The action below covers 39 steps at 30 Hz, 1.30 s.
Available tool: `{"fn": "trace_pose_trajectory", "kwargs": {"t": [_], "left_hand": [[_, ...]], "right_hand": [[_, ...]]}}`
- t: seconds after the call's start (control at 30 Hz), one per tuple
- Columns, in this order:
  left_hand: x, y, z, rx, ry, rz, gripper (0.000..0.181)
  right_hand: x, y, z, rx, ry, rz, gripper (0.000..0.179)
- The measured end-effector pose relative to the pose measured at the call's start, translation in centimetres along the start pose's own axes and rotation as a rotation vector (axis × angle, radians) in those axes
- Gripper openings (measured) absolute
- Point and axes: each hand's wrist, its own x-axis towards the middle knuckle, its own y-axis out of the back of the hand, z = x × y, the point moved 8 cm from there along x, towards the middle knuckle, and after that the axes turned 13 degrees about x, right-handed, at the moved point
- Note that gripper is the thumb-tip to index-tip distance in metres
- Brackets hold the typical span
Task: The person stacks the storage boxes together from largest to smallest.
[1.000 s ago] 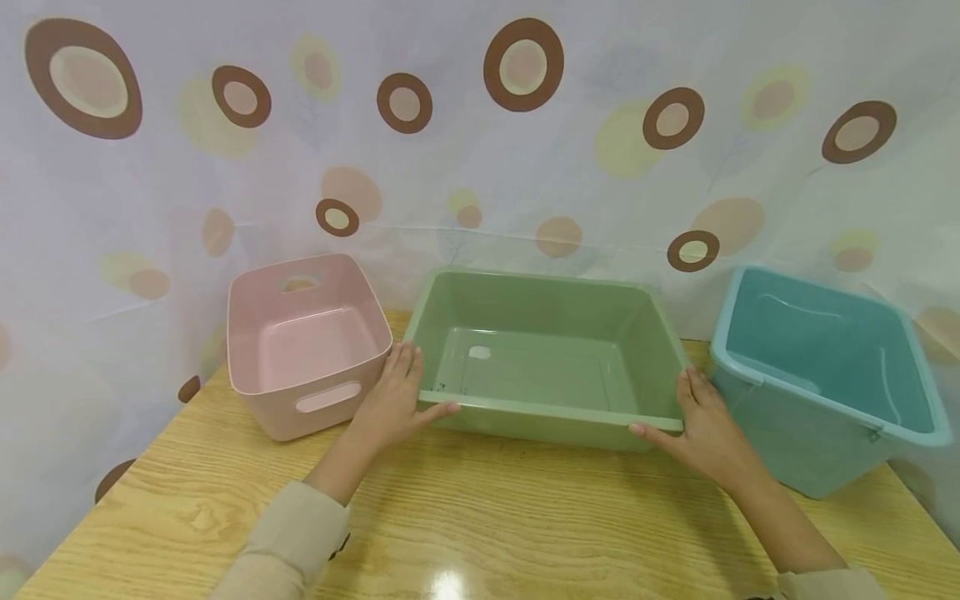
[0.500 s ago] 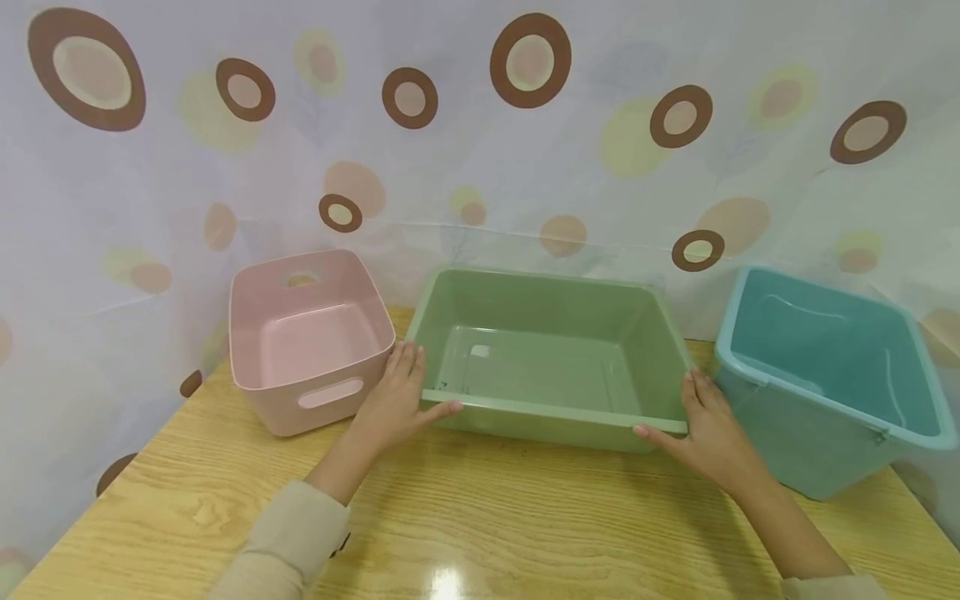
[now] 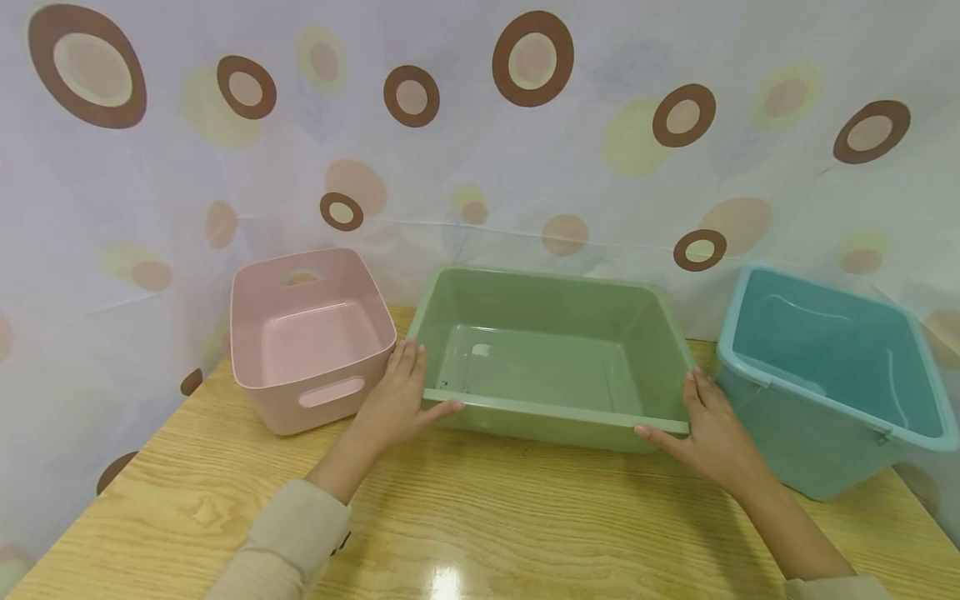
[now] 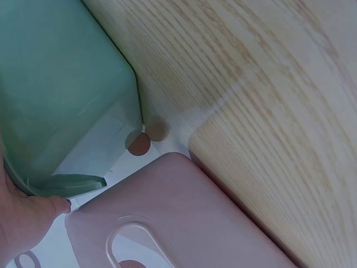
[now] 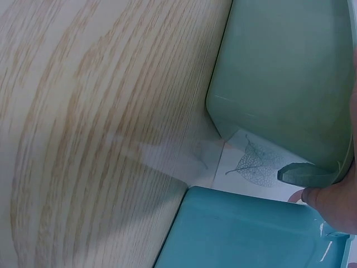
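A shallow rectangular green plastic basin (image 3: 540, 422) sits on the wooden table with nothing inside it. My left hand (image 3: 392, 402) holds its front left corner, thumb along the front rim and fingers over the left side. At the opposite corner my right hand (image 3: 711, 435) grips the rim in the same way, thumb in front. From the left wrist view, a fingertip (image 4: 62, 204) shows at the underside of the basin's rim. The right wrist view has the basin's side wall (image 5: 279, 84) close up, with part of the right hand (image 5: 337, 204) at its rim.
Just left of the basin stands a pink basket (image 3: 277, 408) with oval handle holes, close to my left hand. A deep blue-green bin (image 3: 806, 437) is at the right, beside my right hand. Behind the wooden table (image 3: 525, 517) hangs a patterned white cloth (image 3: 465, 50).
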Motion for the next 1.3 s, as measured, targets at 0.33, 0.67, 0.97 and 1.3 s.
{"fn": "trace_pose_trajectory", "kwargs": {"t": [0.33, 0.67, 0.97, 1.3], "left_hand": [[0.03, 0.01, 0.04, 0.011, 0.005, -0.002, 0.096], [-0.25, 0.08, 0.13, 0.006, 0.015, -0.015, 0.097], [-0.38, 0.14, 0.17, 0.000, 0.014, -0.009, 0.096], [-0.57, 0.13, 0.15, 0.012, 0.002, -0.017, 0.097]], "right_hand": [[-0.04, -0.03, -0.03, 0.000, -0.004, -0.003, 0.107], [-0.26, -0.04, -0.09, 0.007, -0.003, -0.005, 0.107], [-0.40, -0.02, -0.07, -0.005, -0.004, 0.003, 0.107], [-0.54, -0.02, -0.12, -0.006, 0.002, 0.008, 0.108]]}}
